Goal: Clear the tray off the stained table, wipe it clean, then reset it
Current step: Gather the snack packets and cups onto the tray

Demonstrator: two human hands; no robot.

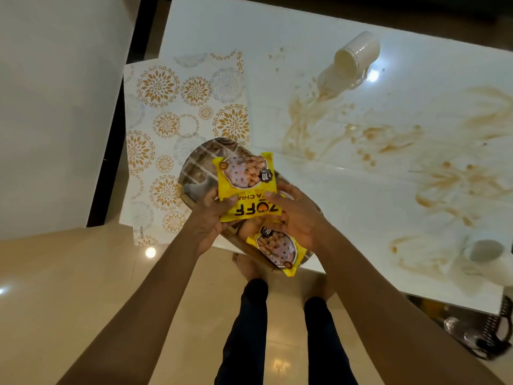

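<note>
Both hands are on the tray (pixel 194 173), which sits at the near-left corner of the bench (pixel 347 207), half on the patterned placemat (pixel 166 120) and overhanging the bench edge toward the person. Left hand (pixel 206 218) has fingers curled around the near-left rim of the tray, thumb pinning the upper yellow snack packet (pixel 244 179) from the left. Right hand (pixel 298 218) is curled around the tray's right rim, thumb on the same packet; so each grip is closed on tray plus packet. A second yellow packet (pixel 277 251) lies on the near end of the tray, loose, hanging past the rim. My read: the lift-off step is in hand, tray not yet clear of the bench. To do it well: keep the tray level, since the near packet looks ready to slide off; tuck it in or pin it before lifting. Lift straight up, then move away from the stains, not across them. Right of the tray: brown spill (pixel 374 140) spread wide over the bench, a tipped white cup (pixel 358 54) far-right of the tray, another white cup (pixel 485 254) lying near the bench's near-right edge. Those need clearing before wiping.
</note>
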